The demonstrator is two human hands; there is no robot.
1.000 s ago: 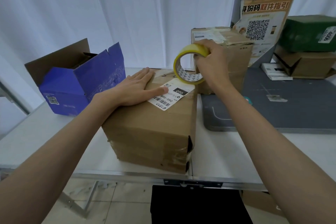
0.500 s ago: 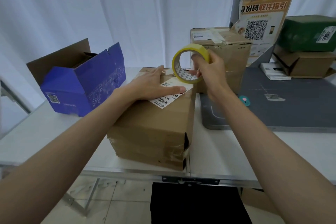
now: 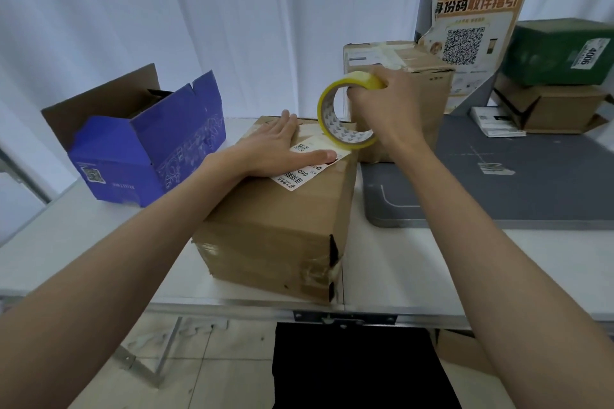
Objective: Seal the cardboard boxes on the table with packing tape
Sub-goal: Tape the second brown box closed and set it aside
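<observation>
1. Head view: our left hand (image 3: 269,148) lies flat, fingers straight, on top of the brown box (image 3: 282,209) at the near edge of the bench (image 3: 415,276), its thumb pressing across the shipping label (image 3: 300,173).
2. Our right hand (image 3: 387,103) curls round the yellow tape roll (image 3: 345,109), which stands on edge with its lower rim just above the box's far right corner. A second ago it was held higher, behind the box.
3. Our left hand has slid further forward along the top since then.
4. We judge the tape's end is about to be stuck down under the thumb; whether a strip is already pulled free we cannot tell.
5. The blue box (image 3: 139,149) on the left stands open, untaped.
</observation>
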